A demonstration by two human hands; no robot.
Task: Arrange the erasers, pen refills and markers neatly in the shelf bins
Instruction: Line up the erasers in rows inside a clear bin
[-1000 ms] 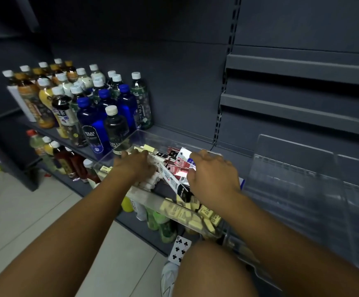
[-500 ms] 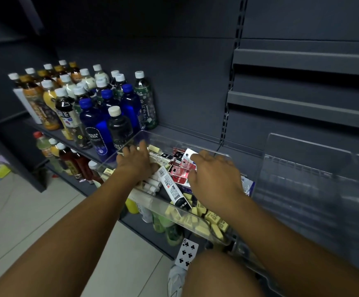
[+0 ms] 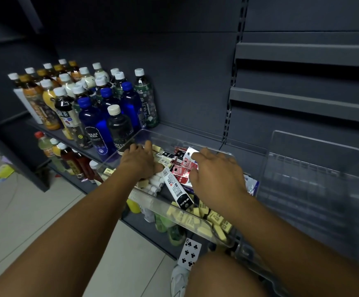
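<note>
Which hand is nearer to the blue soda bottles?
Left. The left hand is in the clear bin beside the blue soda bottles; the right hand is farther right, over red packets.

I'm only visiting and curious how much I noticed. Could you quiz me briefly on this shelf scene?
1. True or false: the left hand and the right hand both reach into the clear plastic bin.
2. What lies just behind the bin's front wall? A pale yellow block erasers; B coins; C scissors.
3. Fill in: the white playing card low in the view is the six of ____.
Key: 1 true; 2 A; 3 clubs.
</note>
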